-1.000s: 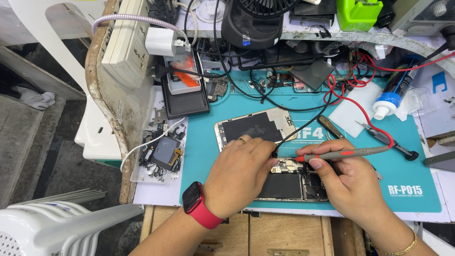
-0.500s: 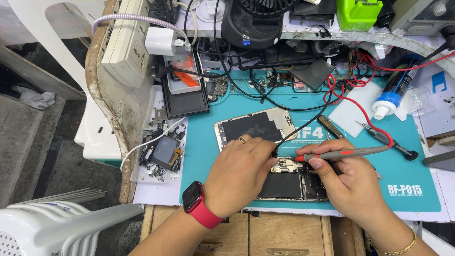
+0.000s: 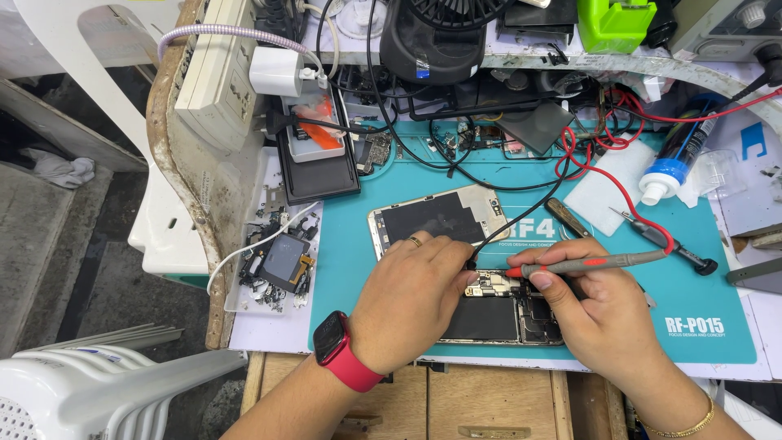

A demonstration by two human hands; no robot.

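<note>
The person is leaning over an opened phone [image 3: 503,314] lying flat on the teal mat [image 3: 700,326], close to the near edge of the bench, so both wrists can rest while working. The left hand [image 3: 411,297], with a ring and a red watch [image 3: 346,352] at the wrist, is curling its fingers together over the phone's upper left part; it is pinching what looks like the black probe tip where the black wire [image 3: 521,218] arrives, though the fingers are hiding the contact point. The right hand [image 3: 599,314] is gripping the red-tipped probe [image 3: 599,262] pen-fashion, thumb and forefinger closed on the shaft, tip angled left toward the exposed board near the left fingertips. The red wire [image 3: 621,189] is trailing back toward the equipment at the rear, slack enough not to tug. The phone's detached back panel [image 3: 440,218] is sitting just behind, out of the way but near. A tray of small parts [image 3: 277,265] is parked left of the mat, and a blue-capped bottle [image 3: 672,163] is lying at the right rear.
</note>
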